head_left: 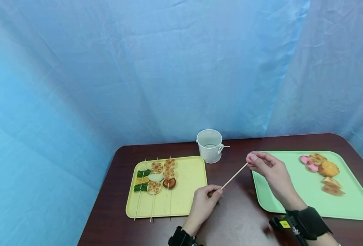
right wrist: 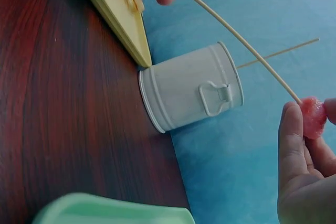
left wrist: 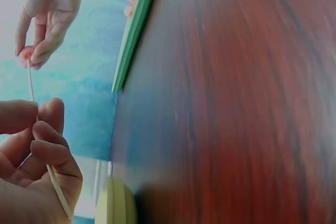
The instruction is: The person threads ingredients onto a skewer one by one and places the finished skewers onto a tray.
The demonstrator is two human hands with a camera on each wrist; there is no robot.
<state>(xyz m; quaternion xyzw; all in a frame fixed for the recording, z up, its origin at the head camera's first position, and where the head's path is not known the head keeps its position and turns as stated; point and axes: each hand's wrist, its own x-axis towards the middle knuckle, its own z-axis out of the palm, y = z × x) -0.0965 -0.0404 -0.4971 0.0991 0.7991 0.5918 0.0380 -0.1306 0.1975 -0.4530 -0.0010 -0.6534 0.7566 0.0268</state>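
Observation:
My left hand (head_left: 203, 204) pinches a thin wooden skewer (head_left: 235, 175) between thumb and fingers. The stick slants up to the right, above the table between two trays. At its upper end, my right hand (head_left: 273, 173) holds a small pink food piece (right wrist: 313, 117) with its fingertips. In the right wrist view the skewer's tip meets this piece; how deep it goes in is hidden. Beneath and beyond the right hand lies a green tray (head_left: 307, 203), bearing pink pieces (head_left: 312, 167), a lotus root slice (head_left: 318, 158), a golden round piece (head_left: 328, 168) and tan wedges (head_left: 332, 184).
Left on the dark wooden table (head_left: 107, 218), a yellow tray (head_left: 192, 171) carries loaded skewers with green pieces (head_left: 143, 173), lotus slices (head_left: 154, 187) and a mushroom slice (head_left: 169, 183). A white bucket (head_left: 210, 155) with a stick in it stands behind, near the blue curtain (head_left: 181, 75).

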